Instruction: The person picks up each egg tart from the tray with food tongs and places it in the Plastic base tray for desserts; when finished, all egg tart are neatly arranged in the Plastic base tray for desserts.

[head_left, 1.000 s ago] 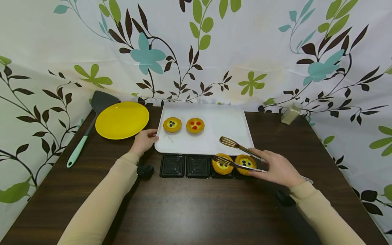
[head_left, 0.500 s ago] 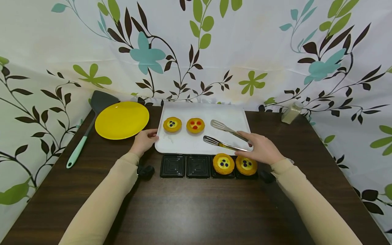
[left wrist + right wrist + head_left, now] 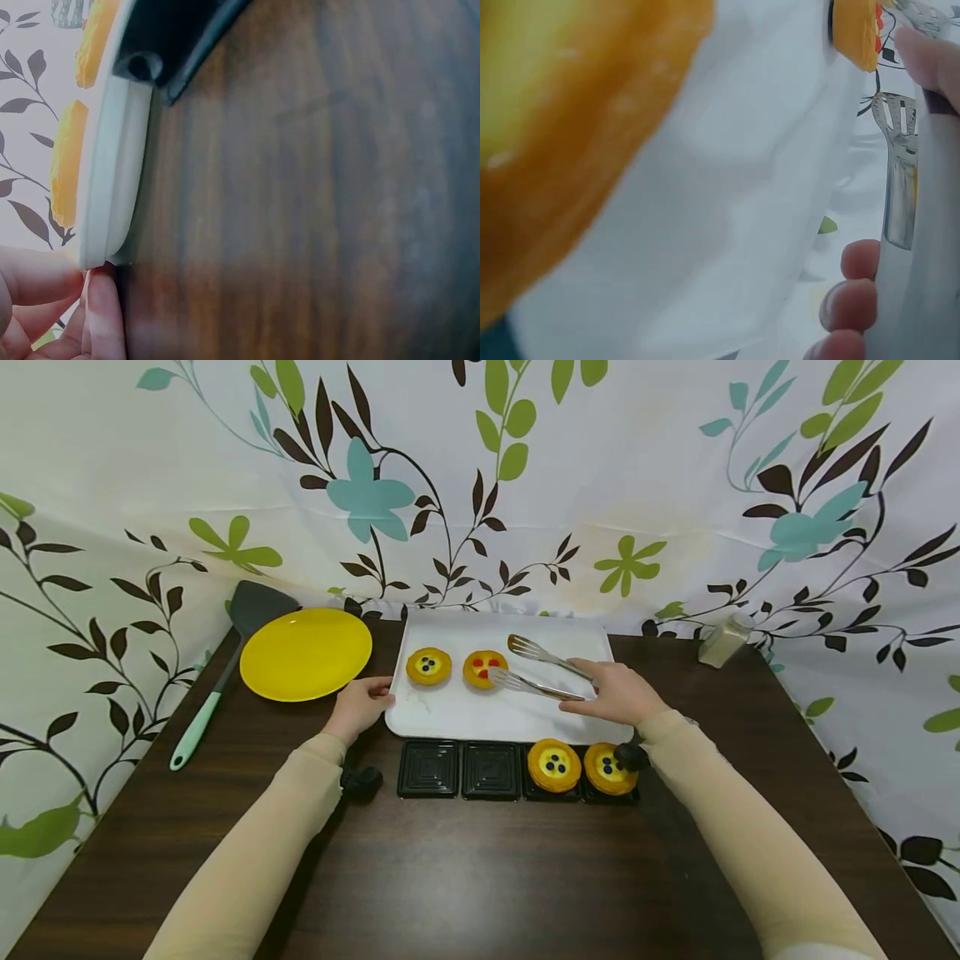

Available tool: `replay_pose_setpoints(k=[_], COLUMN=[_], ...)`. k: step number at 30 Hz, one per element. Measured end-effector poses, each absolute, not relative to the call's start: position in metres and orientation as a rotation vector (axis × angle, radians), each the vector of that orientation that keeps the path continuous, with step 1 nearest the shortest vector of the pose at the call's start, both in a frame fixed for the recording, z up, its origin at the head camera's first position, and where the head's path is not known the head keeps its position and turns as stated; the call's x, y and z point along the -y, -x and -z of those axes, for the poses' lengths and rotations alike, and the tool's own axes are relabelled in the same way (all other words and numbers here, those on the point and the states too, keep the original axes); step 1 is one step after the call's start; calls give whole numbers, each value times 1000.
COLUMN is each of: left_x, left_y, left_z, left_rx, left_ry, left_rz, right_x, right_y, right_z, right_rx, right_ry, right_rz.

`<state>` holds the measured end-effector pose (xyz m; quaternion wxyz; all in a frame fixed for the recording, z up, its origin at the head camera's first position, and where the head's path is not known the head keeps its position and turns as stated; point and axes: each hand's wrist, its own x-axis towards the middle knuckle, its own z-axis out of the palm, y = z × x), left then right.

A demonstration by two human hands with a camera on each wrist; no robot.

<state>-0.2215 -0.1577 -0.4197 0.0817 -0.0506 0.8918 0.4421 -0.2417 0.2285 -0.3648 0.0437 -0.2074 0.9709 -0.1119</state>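
My left hand (image 3: 360, 706) pinches the left edge of a white tray (image 3: 442, 718) between thumb and fingers, as the left wrist view shows. My right hand (image 3: 615, 693) holds metal tongs (image 3: 551, 658) over the tray, their arms apart. The tongs' lower tip overlaps the right side of a tart with red pieces (image 3: 477, 672); contact cannot be told. To its left on the tray lies a tart with blue dots (image 3: 428, 667). In the right wrist view, the tongs (image 3: 900, 195) point towards the red-topped tart (image 3: 855, 34), partly cut off by the frame.
A black tray (image 3: 429, 768) with square compartments lies in front; blue-dotted tarts (image 3: 554, 766) fill its two right compartments. A yellow plate (image 3: 306, 654) and a spatula (image 3: 217, 693) with a mint handle lie left. A shaker (image 3: 724, 641) stands at the back right.
My right hand has carried the tongs from above the black tray, up and left across the white tray, to the red-topped tart. My left hand has stayed on the tray edge.
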Motion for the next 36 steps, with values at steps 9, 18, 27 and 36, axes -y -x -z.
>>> replay_pose_setpoints(k=[9, 18, 27, 36], left_x=[158, 158, 157, 157], left_y=[221, 222, 221, 221], left_z=[419, 418, 418, 419], left_rx=[-2650, -2652, -2654, -2659], left_ry=[178, 168, 180, 186], left_rz=[-1333, -1342, -1330, -1330], right_x=[-213, -208, -202, -199], right_y=[252, 253, 254, 254], right_z=[370, 368, 368, 369], right_rx=[-2931, -2916, -2899, -2914], right_ry=[621, 637, 647, 645], right_rz=[352, 335, 313, 278])
